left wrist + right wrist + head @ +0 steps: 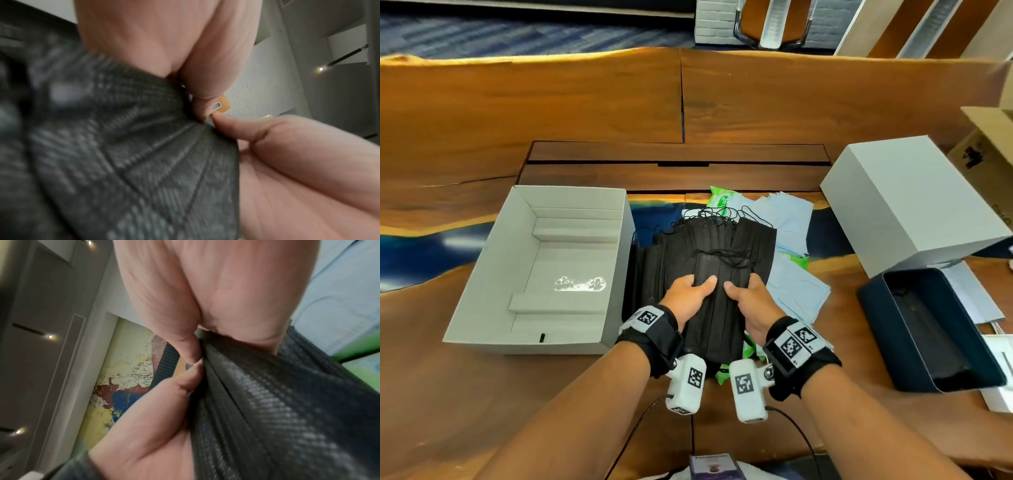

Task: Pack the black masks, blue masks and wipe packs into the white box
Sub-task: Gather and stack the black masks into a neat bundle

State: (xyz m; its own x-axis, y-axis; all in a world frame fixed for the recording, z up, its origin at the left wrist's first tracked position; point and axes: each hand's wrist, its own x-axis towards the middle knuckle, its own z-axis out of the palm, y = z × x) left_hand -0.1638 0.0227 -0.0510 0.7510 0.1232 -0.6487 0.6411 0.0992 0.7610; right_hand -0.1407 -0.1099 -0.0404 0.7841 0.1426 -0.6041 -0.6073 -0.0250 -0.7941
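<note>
1. Head view: both hands grip one stack of black masks (717,301) above the wooden table (585,113). The left hand (688,298) clasps its left edge, the right hand (751,301) its right edge, thumbs on top and close together.
2. Head view only: the white box (616,260) stands open just left of the masks, holding none of the items. More black masks fan out behind the held stack; blue masks (791,219) lie behind and to the right, with green wipe packs (720,200) partly buried among them. A white lid (907,202) and a dark tin (928,329) sit well to the right.
3. Left wrist view: thumb and fingers (216,65) pinch the pleated black fabric (144,154); the weave shows here, though blurred.
4. Right wrist view: the right hand's fingers (236,296) clamp the same fabric (287,402); a blue mask (339,305) and a green pack (363,369) appear beyond it.
</note>
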